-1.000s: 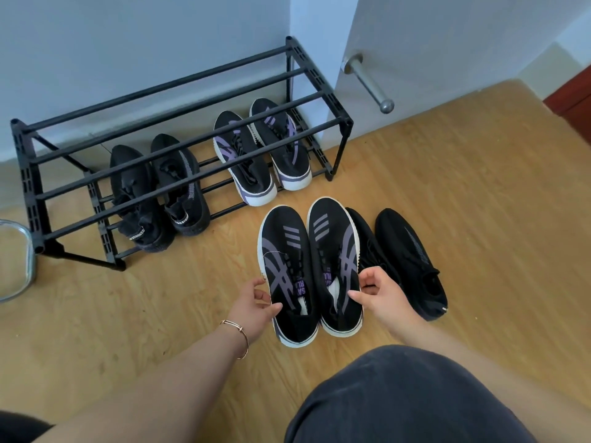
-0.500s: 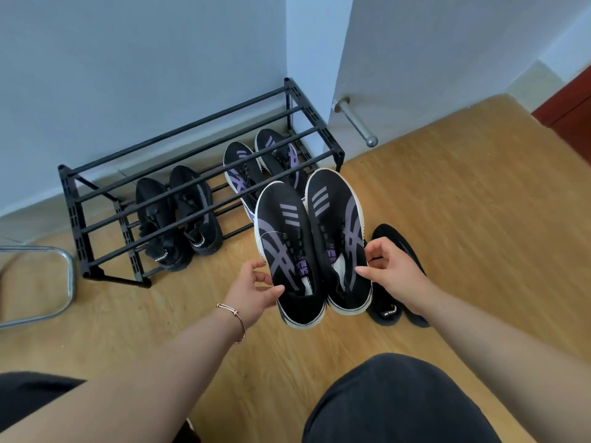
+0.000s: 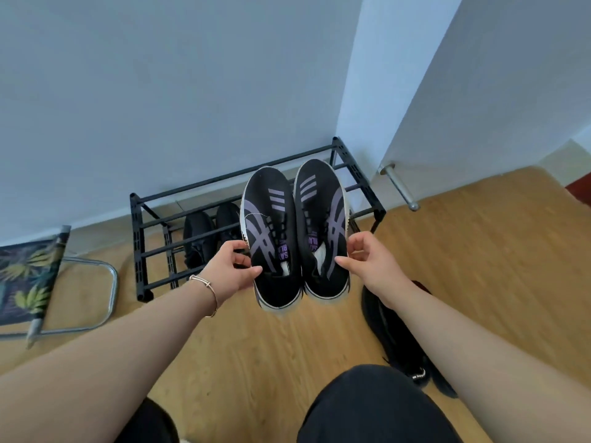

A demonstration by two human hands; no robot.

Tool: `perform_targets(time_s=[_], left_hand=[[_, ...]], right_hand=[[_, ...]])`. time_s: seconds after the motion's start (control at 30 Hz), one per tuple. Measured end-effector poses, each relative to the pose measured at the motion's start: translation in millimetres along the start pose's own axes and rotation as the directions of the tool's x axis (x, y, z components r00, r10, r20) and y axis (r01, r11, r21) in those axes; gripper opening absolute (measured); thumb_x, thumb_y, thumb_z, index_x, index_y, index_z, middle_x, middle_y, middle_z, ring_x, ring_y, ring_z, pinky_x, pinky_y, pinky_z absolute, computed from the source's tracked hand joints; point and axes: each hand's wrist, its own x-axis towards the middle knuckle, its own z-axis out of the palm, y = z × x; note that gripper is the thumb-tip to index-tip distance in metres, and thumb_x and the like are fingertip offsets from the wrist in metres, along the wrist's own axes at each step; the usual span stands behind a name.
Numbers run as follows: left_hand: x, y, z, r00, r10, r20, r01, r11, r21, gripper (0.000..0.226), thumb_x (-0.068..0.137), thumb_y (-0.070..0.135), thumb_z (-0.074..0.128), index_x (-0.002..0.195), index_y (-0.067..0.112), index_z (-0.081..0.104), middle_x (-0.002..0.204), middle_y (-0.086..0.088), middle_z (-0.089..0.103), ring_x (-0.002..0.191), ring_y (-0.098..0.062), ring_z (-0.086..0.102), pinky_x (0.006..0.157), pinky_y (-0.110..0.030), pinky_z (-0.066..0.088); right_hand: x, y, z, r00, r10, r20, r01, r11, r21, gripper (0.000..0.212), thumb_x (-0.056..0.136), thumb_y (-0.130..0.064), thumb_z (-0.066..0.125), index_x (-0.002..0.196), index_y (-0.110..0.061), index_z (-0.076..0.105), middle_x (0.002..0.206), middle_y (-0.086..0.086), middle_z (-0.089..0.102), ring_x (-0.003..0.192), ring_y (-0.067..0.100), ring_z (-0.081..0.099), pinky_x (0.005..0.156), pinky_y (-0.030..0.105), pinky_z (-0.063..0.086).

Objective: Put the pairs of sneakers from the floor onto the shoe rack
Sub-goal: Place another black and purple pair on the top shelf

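1. Head view: two black sneakers with purple stripes are held up in the air side by side, toes pointing away toward the shoe rack, heels toward the person.
2. The left hand grips the left sneaker at its outer side near the heel. The thumb lies across the top edge by the collar, and the other fingers curl against the side and under it, pinching the shoe between them.
3. The right hand grips the right sneaker at its outer side, level with the collar. The thumb points inward onto the upper, the curled fingers press against the side wall, and the shoe is pinched between them.
4. Both sneakers touch or nearly touch each other along their inner sides; their heels hang lower than the hands, above the wooden floor.
5. The held pair overlaps the right half of the rack in the picture; whether it touches the bars cannot be told.
6. A black pair sits on the lower tier at the rack's left half, behind the bars.
7. Another black pair lies on the floor, partly hidden under the right forearm.
8. A bracelet circles the left wrist.
9. A folding stool with a leaf-print seat stands on the floor left of the rack.
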Motion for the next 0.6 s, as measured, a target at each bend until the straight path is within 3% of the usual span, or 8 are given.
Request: perform_targets(time_s=[0.1,0.2,0.3,0.37,0.47,0.6], left_hand=[[4.3,3.0,-35.6,0.999,-0.026,-0.025,0.026,0.999,-0.034,0.064,0.088,0.005,0.073,0.141,0.018,0.040,0.120,-0.017,0.059,0.101,-0.034,0.071,0.078,-0.042,0.064],[4.6,0.2,-67.3,0.996,-0.056,-0.066,0.050,0.995,-0.084,0.064,0.088,-0.001,0.071,0.142,0.014,0.039,0.122,-0.021,0.055,0.107,-0.038,0.066,0.076,-0.040,0.062],[4.6,-7.8,-93.4,0.991,-0.087,-0.101,0.077,0.992,-0.103,0.065,0.088,0.000,0.072,0.142,0.014,0.039,0.121,-0.022,0.057,0.107,-0.037,0.067,0.083,-0.045,0.062],[7.3,-13.8,-110.0,0.987,-0.101,-0.124,0.092,0.992,-0.082,0.066,0.087,0.003,0.074,0.143,0.014,0.039,0.119,-0.021,0.059,0.107,-0.036,0.068,0.087,-0.048,0.061],[13.7,-20.5,-131.3,0.984,-0.113,-0.137,0.102,0.991,-0.086,0.067,0.087,0.004,0.074,0.144,0.013,0.039,0.116,-0.019,0.060,0.106,-0.035,0.068,0.089,-0.050,0.061],[22.2,-30.8,-150.0,0.979,-0.143,-0.148,0.124,0.984,-0.131,0.067,0.089,0.001,0.070,0.146,0.011,0.037,0.113,-0.015,0.062,0.103,-0.031,0.068,0.082,-0.044,0.062]], right_hand=[[15.4,-21.3,28.5,0.999,-0.024,0.026,0.023,1.000,0.006,0.026,0.085,-0.023,0.079,0.104,-0.024,0.061,0.108,0.003,0.068,0.101,0.023,0.067,0.093,0.045,0.058],[30.1,-41.8,60.2,0.998,-0.032,0.050,0.033,0.999,-0.007,0.028,0.087,-0.020,0.078,0.109,-0.019,0.062,0.108,0.003,0.068,0.102,0.021,0.066,0.091,0.035,0.056],[42.6,-55.9,90.6,0.999,-0.020,0.048,0.022,0.999,-0.031,0.029,0.087,-0.018,0.078,0.110,-0.014,0.062,0.105,0.003,0.067,0.094,0.017,0.065,0.079,0.026,0.053],[49.9,-63.4,110.6,0.998,0.009,0.065,-0.005,0.999,-0.054,0.028,0.086,-0.019,0.078,0.109,-0.017,0.062,0.103,0.001,0.067,0.091,0.017,0.065,0.071,0.027,0.055],[63.3,-69.4,135.0,0.996,0.042,0.081,-0.035,0.995,-0.091,0.030,0.083,-0.026,0.080,0.107,-0.023,0.063,0.107,-0.001,0.070,0.098,0.021,0.069,0.088,0.045,0.060],[75.5,-87.4,159.9,0.995,0.057,0.083,-0.044,0.989,-0.143,0.035,0.085,-0.026,0.079,0.115,-0.019,0.062,0.110,-0.003,0.067,0.108,0.022,0.065,0.100,0.044,0.053]])
